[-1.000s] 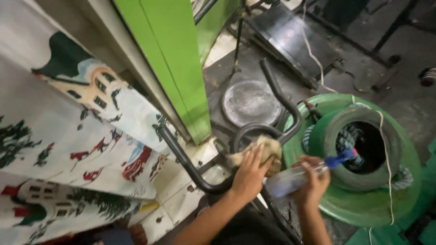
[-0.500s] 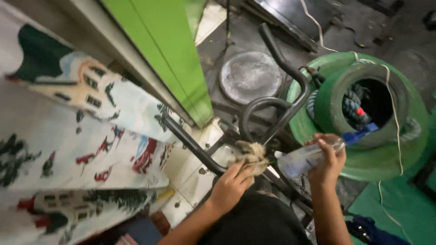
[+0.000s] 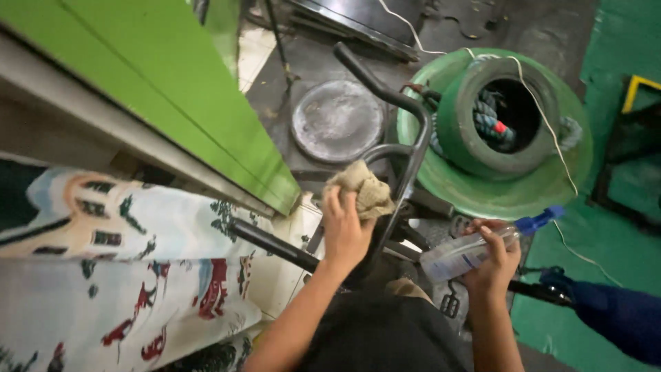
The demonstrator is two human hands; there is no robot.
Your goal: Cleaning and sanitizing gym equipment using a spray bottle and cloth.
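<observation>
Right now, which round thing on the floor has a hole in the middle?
The green tyre-shaped ring on the green dish has the dark hole, with rope inside. The grey metal disc beside it is flat and solid.

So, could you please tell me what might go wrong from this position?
The spray bottle in the right hand lies tilted almost flat, so it might leak or slip. The left hand presses a tan cloth against the dark curved handlebar; the cloth may snag where the bars meet.

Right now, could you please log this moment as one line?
left hand: rag on black bar | right hand: spray bottle
</observation>
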